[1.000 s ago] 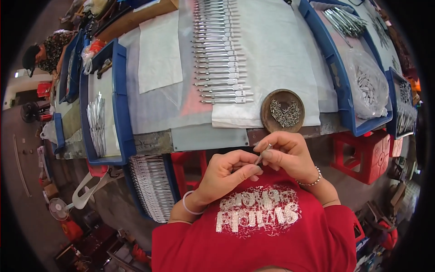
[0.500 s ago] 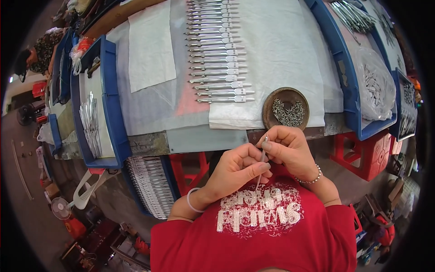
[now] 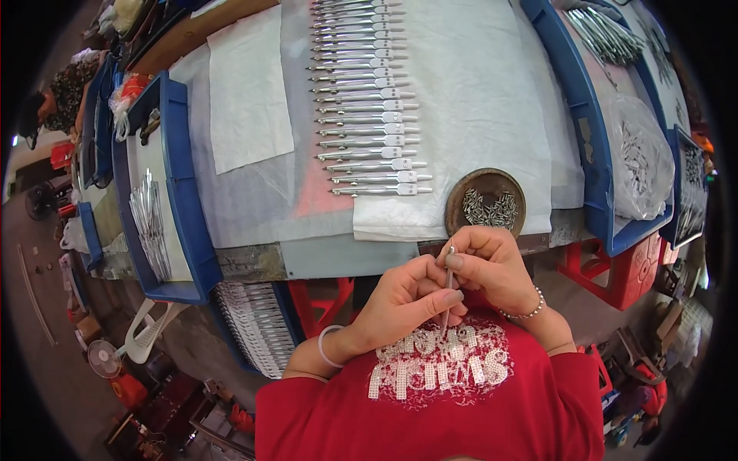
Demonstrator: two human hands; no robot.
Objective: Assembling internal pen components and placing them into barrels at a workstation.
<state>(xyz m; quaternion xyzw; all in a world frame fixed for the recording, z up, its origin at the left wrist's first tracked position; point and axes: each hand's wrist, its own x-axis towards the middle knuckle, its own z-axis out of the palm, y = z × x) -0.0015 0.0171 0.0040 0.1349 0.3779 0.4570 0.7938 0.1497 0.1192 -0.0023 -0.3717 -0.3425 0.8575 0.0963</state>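
Steel, thin and grey: a rod stands nearly upright between my two hands, just in front of the red shirt and below the table edge. My left hand pinches its lower half, thumb and forefinger closed tight on it. My right hand is curled around its upper end, fingers folded in on the tip; both hands touch each other around the rod. The rod's lower end points down at the shirt's white print.

Just above the right hand, on the table, I see a round brown dish holding small metal pins. Left of the dish a row of finished metal tools lies side by side on a white cloth, running up the table. A smaller white sheet lies to the left of the row.

As for packages, a clear plastic bag of small metal parts sits in a blue tray at the right. Another blue tray at the left holds a bundle of metal pieces. I cannot make out any label or sign on them.
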